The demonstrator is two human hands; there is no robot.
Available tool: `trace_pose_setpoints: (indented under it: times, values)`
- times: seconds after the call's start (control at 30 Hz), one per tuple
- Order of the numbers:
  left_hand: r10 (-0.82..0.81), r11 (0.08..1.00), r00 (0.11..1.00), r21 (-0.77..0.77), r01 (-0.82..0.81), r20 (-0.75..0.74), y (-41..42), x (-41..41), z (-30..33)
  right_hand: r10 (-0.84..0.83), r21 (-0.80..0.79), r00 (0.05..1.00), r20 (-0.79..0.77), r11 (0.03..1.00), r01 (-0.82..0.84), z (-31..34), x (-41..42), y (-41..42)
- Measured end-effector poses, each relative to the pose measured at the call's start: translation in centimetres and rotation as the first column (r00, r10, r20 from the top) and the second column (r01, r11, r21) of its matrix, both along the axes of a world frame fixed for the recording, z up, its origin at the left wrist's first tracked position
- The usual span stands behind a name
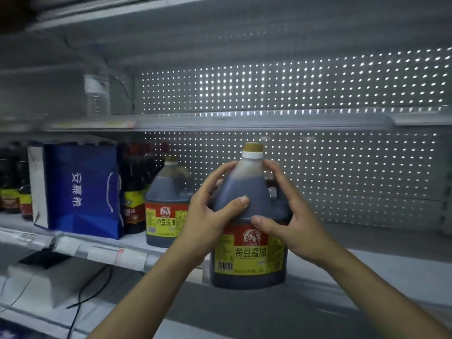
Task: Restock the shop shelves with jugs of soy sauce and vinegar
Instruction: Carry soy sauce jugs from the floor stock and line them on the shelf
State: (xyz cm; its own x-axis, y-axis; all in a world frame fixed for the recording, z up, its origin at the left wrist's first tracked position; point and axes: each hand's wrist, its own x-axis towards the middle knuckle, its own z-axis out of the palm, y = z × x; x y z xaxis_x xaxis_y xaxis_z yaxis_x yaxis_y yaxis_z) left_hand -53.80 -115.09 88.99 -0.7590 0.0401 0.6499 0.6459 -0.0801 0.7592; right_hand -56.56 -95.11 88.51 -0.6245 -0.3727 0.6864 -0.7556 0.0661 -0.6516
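A grey metal shelving unit with a perforated back panel [318,182] fills the view. Its middle shelf [367,263] runs from the left edge down to the right, with price tags along its front lip, and the right part of it lies bare. An upper shelf [244,122] crosses above, and a clear plastic water bottle [97,94] stands near its left end.

On the middle shelf, toward the left, a blue paper gift bag [83,189] with white characters stands upright. Dark bottles of sauce [133,192] with yellow and red labels are ranked behind and on both sides of it. Just right of the bag, near the front lip, stands a shelved jug of soy sauce [166,204], upright, with a gold cap and a red and yellow label.

A second jug, the held jug of soy sauce [248,231], is upright in front of the shelf lip, clear of the shelf, just right of the shelved one. The left hand [210,211] grips its left shoulder, fingers spread and curled round the body, thumb across the front. The right hand [288,216] grips the right shoulder by the handle, fingers curled behind, thumb pressed on the front above the label.

On a lower shelf at the lower left sits a white device [49,282] with a black cable [80,304] trailing from it.
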Motion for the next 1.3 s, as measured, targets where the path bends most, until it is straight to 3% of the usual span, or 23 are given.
trace_pose_setpoints:
  times: [0.37, 0.57, 0.73, 1.0, 1.2, 1.3]
  values:
    - [-0.021, 1.000, 0.999, -0.019, 0.021, 0.036, -3.1, -9.0, -0.1, -0.068, -0.014, 0.998, -0.013, 0.998, 0.068, -0.3, -8.5, -3.3]
    - [-0.066, 0.996, 0.995, -0.059, 0.071, 0.077, -5.5, -13.7, -1.9, -0.232, -0.023, 0.972, 0.047, 0.972, 0.233, -2.6, -11.1, -5.6]
    - [-0.097, 0.987, 0.994, -0.123, 0.104, 0.058, -6.3, -15.7, -3.6, -0.273, -0.034, 0.959, 0.082, 0.961, 0.276, -4.0, -11.9, -6.4]
    - [-0.033, 0.978, 0.999, -0.207, 0.038, 0.028, -6.6, -17.4, -4.6, -0.197, 0.006, 0.967, 0.160, 0.980, 0.199, -3.8, -11.3, -6.4]
    - [0.055, 0.969, 0.998, -0.239, -0.062, -0.038, -7.2, -17.7, -4.2, -0.483, 0.036, 0.872, 0.084, 0.876, 0.482, -5.4, -11.8, -8.8]
    - [0.046, 0.964, 0.998, -0.260, -0.055, -0.040, -7.5, -17.6, -3.5, -0.514, 0.010, 0.855, 0.070, 0.858, 0.514, -5.7, -11.7, -9.4]
